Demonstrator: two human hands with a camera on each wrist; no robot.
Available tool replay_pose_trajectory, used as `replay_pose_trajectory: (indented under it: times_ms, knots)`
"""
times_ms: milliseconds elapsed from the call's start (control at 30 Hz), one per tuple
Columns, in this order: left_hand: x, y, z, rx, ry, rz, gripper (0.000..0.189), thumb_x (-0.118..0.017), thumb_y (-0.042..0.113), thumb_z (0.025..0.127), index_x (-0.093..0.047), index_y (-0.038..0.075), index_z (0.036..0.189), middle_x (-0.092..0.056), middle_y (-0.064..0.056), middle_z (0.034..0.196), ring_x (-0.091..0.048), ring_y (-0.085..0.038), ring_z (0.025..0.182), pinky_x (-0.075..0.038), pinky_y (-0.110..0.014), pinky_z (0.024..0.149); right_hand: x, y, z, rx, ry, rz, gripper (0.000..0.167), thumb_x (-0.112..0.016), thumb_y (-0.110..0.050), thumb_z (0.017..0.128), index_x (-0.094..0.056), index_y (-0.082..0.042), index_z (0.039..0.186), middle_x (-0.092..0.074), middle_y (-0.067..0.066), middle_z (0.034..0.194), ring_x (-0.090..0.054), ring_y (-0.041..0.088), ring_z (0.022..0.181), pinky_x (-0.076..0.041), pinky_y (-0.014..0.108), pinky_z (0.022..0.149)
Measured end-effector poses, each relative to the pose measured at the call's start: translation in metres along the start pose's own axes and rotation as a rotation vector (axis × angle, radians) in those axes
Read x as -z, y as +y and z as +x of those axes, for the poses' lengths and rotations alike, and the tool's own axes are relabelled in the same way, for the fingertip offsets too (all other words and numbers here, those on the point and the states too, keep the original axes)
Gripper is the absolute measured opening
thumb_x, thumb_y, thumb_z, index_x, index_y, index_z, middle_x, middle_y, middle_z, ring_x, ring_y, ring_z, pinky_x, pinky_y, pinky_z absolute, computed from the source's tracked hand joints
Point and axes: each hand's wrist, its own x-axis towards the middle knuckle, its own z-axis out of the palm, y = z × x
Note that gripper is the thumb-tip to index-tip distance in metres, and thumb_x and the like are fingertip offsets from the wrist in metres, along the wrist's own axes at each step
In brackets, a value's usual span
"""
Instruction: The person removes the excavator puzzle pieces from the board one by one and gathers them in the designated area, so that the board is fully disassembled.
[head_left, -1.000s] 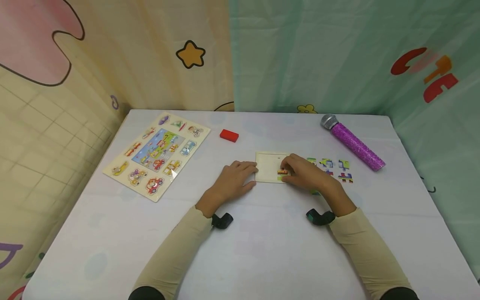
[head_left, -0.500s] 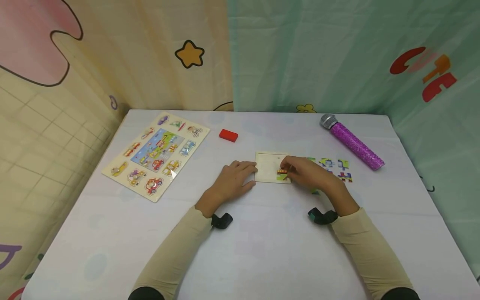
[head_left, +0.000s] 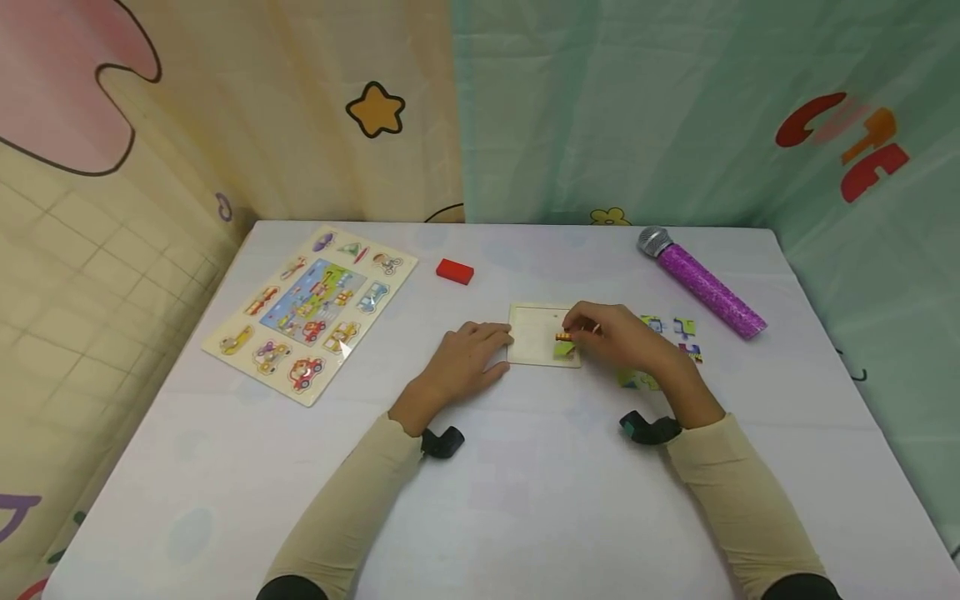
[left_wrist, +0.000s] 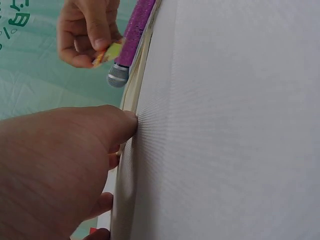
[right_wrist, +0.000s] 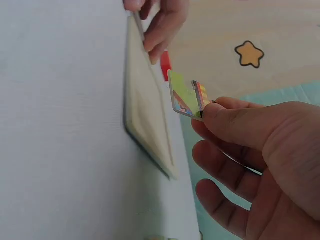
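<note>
A small puzzle piece (right_wrist: 184, 95), green with red and yellow, is pinched between the thumb and forefinger of my right hand (head_left: 621, 340). It hangs over the right side of a shallow cream puzzle tray (head_left: 531, 333), and the right wrist view shows it apart from the tray. My left hand (head_left: 467, 360) rests at the tray's left edge, its fingertips and thumb touching the rim with the fingers fairly straight. Several loose puzzle pieces (head_left: 684, 327) lie right of the tray, some hidden by my right hand.
A wooden picture board (head_left: 330, 392) with vehicle shapes lies at the left of the white table (head_left: 525, 500). A red block (head_left: 454, 271) sits behind the tray. Towards the back right lies a purple glitter microphone (head_left: 708, 287). Printed curtains hang behind and at the sides.
My right hand has turned and lifted slightly at the tray, still pinching the puzzle piece. More loose pieces show below that hand, while those above are more covered. The left hand stays put.
</note>
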Motion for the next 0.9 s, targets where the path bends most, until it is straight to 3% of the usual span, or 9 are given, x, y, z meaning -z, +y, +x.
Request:
replay_pose_trajectory:
  times_ms: [200,433,633,900]
  knots:
    - [-0.001,0.001,0.001,-0.001,0.004,-0.011,0.045,-0.065,0.035,0.1,-0.058,0.017,0.141,-0.047,0.0,0.153,-0.048,-0.027,0.129,-0.047,-0.045,0.091,0.033,0.005,-0.027,-0.017,0.101,0.021,0.013,-0.068,-0.009,0.098,-0.069,-0.012,0.11,-0.072,0.001,0.102,-0.064,0.019,0.095,-0.052,0.04,0.083]
    - [-0.002,-0.001,0.0,0.006,0.003,-0.006,0.046,-0.065,0.035,0.099,-0.058,0.017,0.141,-0.047,0.001,0.153,-0.047,-0.027,0.131,-0.047,-0.046,0.091,0.059,0.034,-0.08,-0.21,0.103,0.071,0.014,-0.068,-0.01,0.098,-0.07,-0.007,0.112,-0.072,0.006,0.105,-0.065,0.027,0.091,-0.054,0.027,0.072]
    - [0.0,-0.002,-0.001,0.005,0.0,-0.017,0.045,-0.066,0.034,0.099,-0.059,0.017,0.14,-0.047,0.0,0.153,-0.048,-0.027,0.13,-0.047,-0.047,0.091,0.061,0.057,-0.119,-0.316,0.057,0.094,0.015,-0.068,-0.008,0.098,-0.071,-0.003,0.112,-0.067,0.009,0.1,-0.062,0.025,0.081,-0.054,0.031,0.066]
    - [0.001,-0.002,0.0,-0.015,0.009,-0.015,0.043,-0.065,0.033,0.1,-0.059,0.016,0.139,-0.048,-0.001,0.152,-0.049,-0.028,0.128,-0.048,-0.047,0.089,0.052,0.071,-0.13,-0.378,0.079,0.014,0.006,-0.069,-0.004,0.096,-0.065,-0.004,0.101,-0.064,0.007,0.092,-0.058,0.024,0.086,-0.05,0.024,0.068]
